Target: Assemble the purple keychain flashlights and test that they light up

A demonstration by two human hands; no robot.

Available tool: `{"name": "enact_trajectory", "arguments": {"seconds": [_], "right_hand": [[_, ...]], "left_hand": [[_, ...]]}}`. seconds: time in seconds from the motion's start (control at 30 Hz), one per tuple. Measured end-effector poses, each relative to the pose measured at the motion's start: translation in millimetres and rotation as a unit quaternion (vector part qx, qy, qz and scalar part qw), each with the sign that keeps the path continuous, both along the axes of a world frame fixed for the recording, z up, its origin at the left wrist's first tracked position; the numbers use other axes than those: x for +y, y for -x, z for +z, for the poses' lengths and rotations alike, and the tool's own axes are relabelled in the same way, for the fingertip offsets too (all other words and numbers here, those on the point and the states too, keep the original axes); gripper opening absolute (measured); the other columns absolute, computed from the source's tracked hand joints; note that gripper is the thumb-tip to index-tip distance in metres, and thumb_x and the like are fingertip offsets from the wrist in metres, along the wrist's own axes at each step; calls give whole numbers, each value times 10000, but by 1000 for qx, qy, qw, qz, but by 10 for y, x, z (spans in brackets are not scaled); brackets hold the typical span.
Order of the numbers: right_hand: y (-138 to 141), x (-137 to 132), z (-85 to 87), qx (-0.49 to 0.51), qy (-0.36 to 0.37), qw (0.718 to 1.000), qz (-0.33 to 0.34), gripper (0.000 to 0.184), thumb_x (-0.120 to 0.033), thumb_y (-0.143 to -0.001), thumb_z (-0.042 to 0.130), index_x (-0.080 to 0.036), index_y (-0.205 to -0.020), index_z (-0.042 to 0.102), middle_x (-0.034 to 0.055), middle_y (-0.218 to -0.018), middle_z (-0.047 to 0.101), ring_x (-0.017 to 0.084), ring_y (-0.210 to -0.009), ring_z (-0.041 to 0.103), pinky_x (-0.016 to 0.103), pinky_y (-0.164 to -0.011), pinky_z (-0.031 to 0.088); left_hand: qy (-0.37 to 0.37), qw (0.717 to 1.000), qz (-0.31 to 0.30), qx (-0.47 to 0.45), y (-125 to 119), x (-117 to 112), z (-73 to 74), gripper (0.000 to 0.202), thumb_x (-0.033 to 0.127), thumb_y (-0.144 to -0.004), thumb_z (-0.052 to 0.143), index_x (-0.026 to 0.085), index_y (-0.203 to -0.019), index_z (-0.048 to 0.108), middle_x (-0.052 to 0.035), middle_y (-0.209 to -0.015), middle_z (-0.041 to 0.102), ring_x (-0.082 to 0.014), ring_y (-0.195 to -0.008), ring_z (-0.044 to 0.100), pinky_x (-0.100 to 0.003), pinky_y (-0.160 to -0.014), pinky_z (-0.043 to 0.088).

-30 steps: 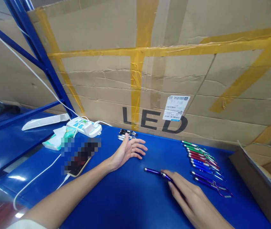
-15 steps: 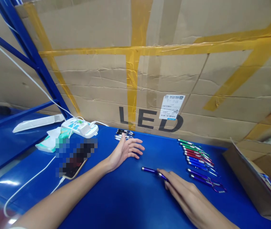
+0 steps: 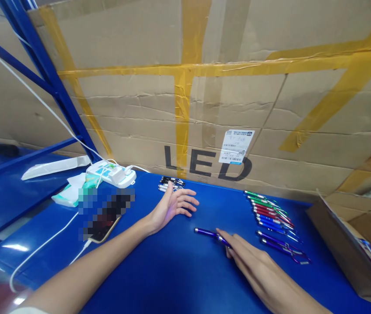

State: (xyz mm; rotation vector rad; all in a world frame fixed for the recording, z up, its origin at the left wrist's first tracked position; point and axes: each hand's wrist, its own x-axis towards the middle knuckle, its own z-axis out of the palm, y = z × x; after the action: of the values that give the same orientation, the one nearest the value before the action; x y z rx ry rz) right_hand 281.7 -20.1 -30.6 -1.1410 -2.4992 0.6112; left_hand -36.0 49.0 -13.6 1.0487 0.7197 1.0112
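Observation:
My left hand (image 3: 174, 205) rests on the blue table (image 3: 178, 274), palm half up and fingers spread, holding nothing. Just beyond its fingertips lie a few black and silver pen-shaped items (image 3: 169, 184). My right hand (image 3: 253, 268) lies flat on the table with its fingers on a purple pen (image 3: 209, 234), pressing its near end. To the right of that hand a row of several green, red, blue and purple pens with clips (image 3: 275, 224) is laid out side by side.
A large taped cardboard box marked LED (image 3: 205, 109) stands along the table's far edge. At the left are a white power strip (image 3: 111, 173), a tissue pack (image 3: 69, 194) and a charging phone (image 3: 102, 229). An open cardboard box (image 3: 352, 248) with more pens sits at the right.
The view shifted slightly. My right hand and the purple pen under it slid a little to the left and away from me. My left hand stayed in place.

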Motion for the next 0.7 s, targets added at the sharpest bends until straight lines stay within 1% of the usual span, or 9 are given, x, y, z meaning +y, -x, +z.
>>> {"name": "enact_trajectory", "arguments": {"seconds": [0.07,0.2,0.3,0.5,0.7], "right_hand": [[2,5,7,-4,8,1000,8,531,-422,-1171,399,-374,-1699,422,29,-1672,532,294,-1510,542,469,-1201,519],[7,22,-17,-30,56,998,-11,553,-461,-1175,351,-361,-1718,383,23,-1701,492,304,-1548,496,511,-1248,464],[-4,23,-35,-29,77,996,-19,559,-474,-1171,357,-365,-1718,384,14,-1716,473,313,-1563,476,516,-1267,444],[14,9,26,-28,67,997,-14,575,-530,-1164,334,-343,-1698,438,24,-1703,490,312,-1554,490,523,-1276,416],[74,3,90,-27,47,998,-20,570,-517,-1162,349,-304,-1671,494,58,-1655,551,315,-1507,550,518,-1240,464]], "left_hand": [[3,1000,1,2,0,7,-10,1003,950,-945,263,111,-1301,682,-218,-1211,743,-296,-1054,710,-384,-883,562],[3,1000,-4,5,1,15,-20,1017,962,-929,290,101,-1311,670,-221,-1211,742,-301,-1061,710,-388,-884,567],[1,1000,-3,6,3,18,-27,1018,963,-928,281,104,-1309,670,-219,-1208,744,-298,-1055,710,-386,-882,565],[0,1000,-7,5,3,19,-36,1006,955,-939,251,122,-1301,684,-212,-1214,746,-297,-1061,710,-387,-892,561],[-5,1000,-6,8,3,12,-30,1010,956,-939,254,117,-1298,687,-215,-1210,746,-298,-1053,712,-388,-887,561]]}}
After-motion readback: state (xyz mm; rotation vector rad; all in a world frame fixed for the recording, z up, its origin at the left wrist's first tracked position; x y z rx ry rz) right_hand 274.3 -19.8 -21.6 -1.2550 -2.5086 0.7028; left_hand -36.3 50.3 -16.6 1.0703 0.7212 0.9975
